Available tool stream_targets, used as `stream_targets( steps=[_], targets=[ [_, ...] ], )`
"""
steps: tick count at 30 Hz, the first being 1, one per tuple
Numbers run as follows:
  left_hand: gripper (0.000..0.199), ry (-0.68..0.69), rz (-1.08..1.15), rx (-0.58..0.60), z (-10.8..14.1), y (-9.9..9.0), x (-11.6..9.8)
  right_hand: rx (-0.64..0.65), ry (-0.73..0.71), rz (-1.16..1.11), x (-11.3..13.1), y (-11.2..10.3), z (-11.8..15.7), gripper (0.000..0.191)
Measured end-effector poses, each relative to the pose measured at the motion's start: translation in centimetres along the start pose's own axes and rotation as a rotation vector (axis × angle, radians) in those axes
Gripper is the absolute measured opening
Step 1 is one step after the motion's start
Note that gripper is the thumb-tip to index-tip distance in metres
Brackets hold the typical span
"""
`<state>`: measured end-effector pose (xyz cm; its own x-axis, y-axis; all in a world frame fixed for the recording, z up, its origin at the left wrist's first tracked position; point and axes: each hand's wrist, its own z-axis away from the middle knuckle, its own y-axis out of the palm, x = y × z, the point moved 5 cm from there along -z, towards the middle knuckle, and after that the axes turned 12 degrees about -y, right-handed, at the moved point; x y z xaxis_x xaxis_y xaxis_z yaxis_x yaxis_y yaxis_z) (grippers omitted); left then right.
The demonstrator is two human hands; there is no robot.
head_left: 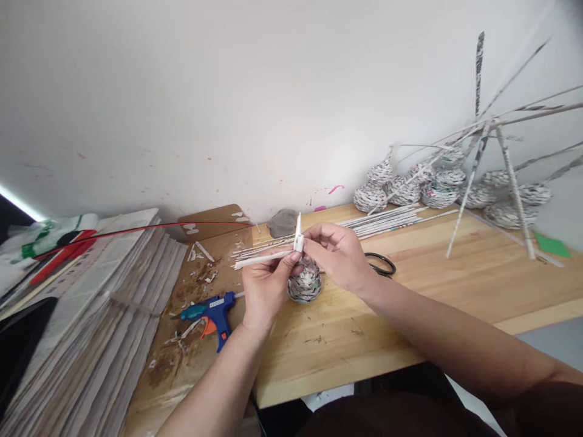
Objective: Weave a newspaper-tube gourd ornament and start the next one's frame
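— In the head view, which way does the white paper strip (264,260) point?
— Its long part runs sideways, nearly level, with the free end toward the left and a slight rise to the right. At that right end a short tip stands upright, toward the wall (255,103).
— And where is it?
— Above the tabletop (387,328), in both hands, just over the woven gourd (304,285). The gourd's round lower part shows below the hands, its long axis roughly upright; its top is hidden, so I can't tell whether the strip touches it.
— How are the edges and the room?
— The near edge of the wood lies well below the gourd, with open wood between them and more to the right. On the left, the blue glue gun (214,312) lies near the left wrist, on brown cardboard (166,358). A bundle of paper tubes (387,223) lies behind the hands, and a black ring-shaped handle (381,264) sits just beyond the right wrist.
— And the fingers?
— The left hand (266,288) has its thumb and fingers closed around the strip near the bend. The right hand (341,255) pinches the upright part, thumb and forefinger nearly together, its other fingers curled.
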<state>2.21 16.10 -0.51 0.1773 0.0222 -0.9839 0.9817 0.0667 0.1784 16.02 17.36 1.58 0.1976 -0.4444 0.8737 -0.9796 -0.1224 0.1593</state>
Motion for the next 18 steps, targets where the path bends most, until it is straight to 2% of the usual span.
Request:
stream_targets(
  steps=[6,8,13,15,18],
  targets=[
    [0.020,0.051,0.027,-0.031,-0.1,-0.3,-0.1,0.093,-0.070,0.000,0.1,0.4,0.5,0.018],
    [0.019,0.080,0.013,-0.036,-0.2,-0.5,0.0,0.114,-0.110,0.067,0.2,0.4,0.7,0.016],
    [0.013,0.167,-0.093,-0.029,0.1,-0.6,-0.3,0.028,-0.240,0.326,0.7,-0.1,1.1,0.015],
    [0.011,0.154,-0.069,-0.026,0.2,-0.6,-0.2,0.034,-0.229,0.280,0.5,0.0,1.0,0.016],
    [0.013,0.080,0.039,0.000,0.0,-0.5,0.3,0.051,-0.144,0.090,0.2,0.2,0.7,0.019]
  ],
)
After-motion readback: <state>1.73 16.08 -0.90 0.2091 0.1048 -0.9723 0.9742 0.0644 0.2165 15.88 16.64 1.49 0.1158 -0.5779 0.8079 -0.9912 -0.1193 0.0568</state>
